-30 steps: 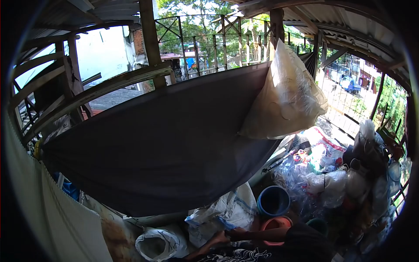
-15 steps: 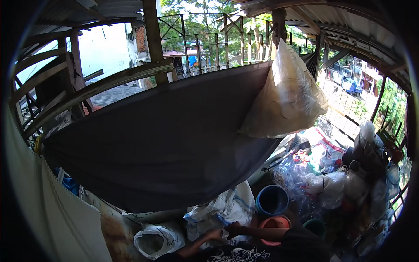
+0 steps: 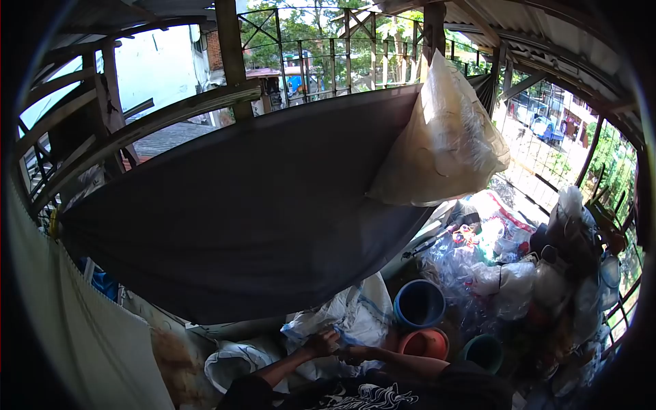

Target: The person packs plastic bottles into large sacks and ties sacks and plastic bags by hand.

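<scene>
My left hand (image 3: 322, 343) and my right hand (image 3: 352, 354) are close together at the bottom middle, in front of a white woven sack (image 3: 357, 313) with blue stripes. Both hands have curled fingers. They are small and dim, and whatever lies between the fingers cannot be made out. An open white sack (image 3: 229, 365) stands to the left of my left forearm. Beyond my right forearm sit an orange bucket (image 3: 425, 344), a larger blue bucket (image 3: 419, 303) and a dark green bucket (image 3: 482, 352).
A large dark cloth (image 3: 253, 212) hangs across the middle, with a filled translucent plastic bag (image 3: 454, 147) at its right end. Heaped clear plastic and bags (image 3: 492, 273) cover the floor to the right. A pale curtain (image 3: 89, 321) hangs at left.
My hands have risen a little, the left one further up against the sack. The view has tilted slightly, bringing the orange and green buckets more fully into sight.
</scene>
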Tool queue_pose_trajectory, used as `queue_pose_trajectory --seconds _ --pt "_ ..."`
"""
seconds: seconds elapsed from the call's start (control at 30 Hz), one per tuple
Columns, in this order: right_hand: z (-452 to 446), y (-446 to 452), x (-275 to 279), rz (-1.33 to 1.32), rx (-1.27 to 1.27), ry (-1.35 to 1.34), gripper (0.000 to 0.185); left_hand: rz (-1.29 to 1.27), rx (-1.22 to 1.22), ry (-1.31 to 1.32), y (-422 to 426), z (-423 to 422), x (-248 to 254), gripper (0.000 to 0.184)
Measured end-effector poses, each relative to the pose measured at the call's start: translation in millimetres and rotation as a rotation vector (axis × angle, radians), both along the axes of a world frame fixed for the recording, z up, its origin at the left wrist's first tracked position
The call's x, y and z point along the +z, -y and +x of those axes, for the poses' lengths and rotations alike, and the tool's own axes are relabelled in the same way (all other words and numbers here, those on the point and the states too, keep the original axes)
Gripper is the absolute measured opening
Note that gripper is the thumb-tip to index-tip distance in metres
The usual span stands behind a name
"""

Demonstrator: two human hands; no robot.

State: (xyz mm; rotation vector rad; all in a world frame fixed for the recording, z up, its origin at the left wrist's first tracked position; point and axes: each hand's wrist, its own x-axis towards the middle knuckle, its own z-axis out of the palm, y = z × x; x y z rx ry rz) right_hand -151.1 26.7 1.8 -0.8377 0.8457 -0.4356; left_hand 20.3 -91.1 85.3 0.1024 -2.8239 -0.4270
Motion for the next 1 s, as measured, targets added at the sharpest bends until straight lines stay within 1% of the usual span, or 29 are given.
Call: queue_pose_trajectory --seconds 0.03,0.07,0.1,0.17,0.23,0.27,0.33,0.43,0.47,0.5,0.53,0.57,0.63,0.67,0.7,0.77,0.8,0.83,0.9,0.93,0.97,1.0 --pt "3.7 0.4 -1.1 -0.202 -0.007 -0.279 0.032 0.077 0.073 0.223 -3.4 -1.7 8.8 0.039" --pt "2.9 -0.6 -2.1 -0.200 -0.002 -0.277 0.032 0.080 0.077 0.225 -4.3 -3.5 6.6 0.039" --pt "3.3 -3.4 9.2 -0.388 -0.063 -0.346 0.038 0.070 0.081 0.221 -4.3 -5.5 0.6 0.040" --pt "4.1 -8.7 33.2 -0.580 -0.127 -0.417 0.047 0.055 0.082 0.215 -9.6 -9.9 -8.5 0.041" --pt "1.0 -13.4 45.7 -0.691 -0.128 -0.507 0.048 0.041 0.168 0.376 -20.0 -17.4 -15.9 0.036" --pt "0.6 -14.6 47.8 -0.715 -0.090 -0.579 0.049 0.043 0.173 0.374 -25.6 -20.0 -19.5 0.036" --pt "-2.6 -18.2 51.6 -0.760 -0.002 -0.773 0.051 0.044 0.223 0.545 -39.3 -25.5 -26.0 0.029" --pt "-4.2 -18.1 57.7 -0.800 0.120 -1.020 0.053 0.070 0.280 0.542 -52.6 -28.7 -30.4 0.024" --pt "-4.3 -18.0 59.1 -0.806 0.149 -1.081 0.054 0.078 0.284 0.540 -54.1 -30.4 -45.7 0.024" --pt "-3.7 -17.4 60.5 -0.804 0.174 -1.133 0.055 0.103 0.363 0.498 -52.2 -34.9 -60.1 0.023" --pt "-3.5 -14.9 62.4 -0.802 0.196 -1.175 0.056 0.126 0.444 0.454 -49.4 -39.8 -67.0 0.021" --pt "-4.3 -11.8 64.2 -0.796 0.215 -1.211 0.057 0.134 0.452 0.450 -45.7 -43.8 -73.8 0.021" --pt "-6.1 -3.4 67.4 -0.764 0.233 -1.235 0.059 0.044 0.521 0.533 -38.3 -52.4 -60.8 0.020" --pt "-7.3 1.0 68.7 -0.720 0.217 -1.204 0.060 0.069 0.538 0.592 -33.4 -56.2 -54.0 0.021" --pt "-10.7 2.9 70.7 -0.717 0.221 -1.204 0.060 0.074 0.538 0.592 -30.1 -56.0 -47.9 0.021" --pt "-17.6 10.8 66.7 -0.823 0.042 -1.245 0.055 0.088 0.511 0.429 -17.9 -47.9 -40.0 0.024" --pt "-17.6 13.3 59.5 -0.889 -0.032 -1.378 0.053 0.090 0.512 0.426 -10.6 -47.5 -35.8 0.024" --pt "-24.9 16.9 53.3 -0.885 -0.029 -1.380 0.053 0.109 0.502 0.398 -4.5 -47.3 -32.2 0.029" --pt "-34.6 26.0 59.5 -0.811 -0.018 -1.328 0.049 0.154 0.486 0.352 0.0 -44.8 -20.7 0.046" --pt "-38.4 30.7 57.5 -0.824 -0.043 -1.283 0.042 0.115 0.461 0.239 -1.1 -43.3 -12.3 0.048" --pt "-45.7 40.8 41.8 -0.834 -0.070 -1.239 0.036 0.074 0.433 0.126 -2.6 -42.4 5.3 0.051" --pt "-51.0 55.5 21.8 -0.989 0.032 -1.280 0.037 -0.180 0.340 -0.117 2.0 -41.3 9.6 0.046"
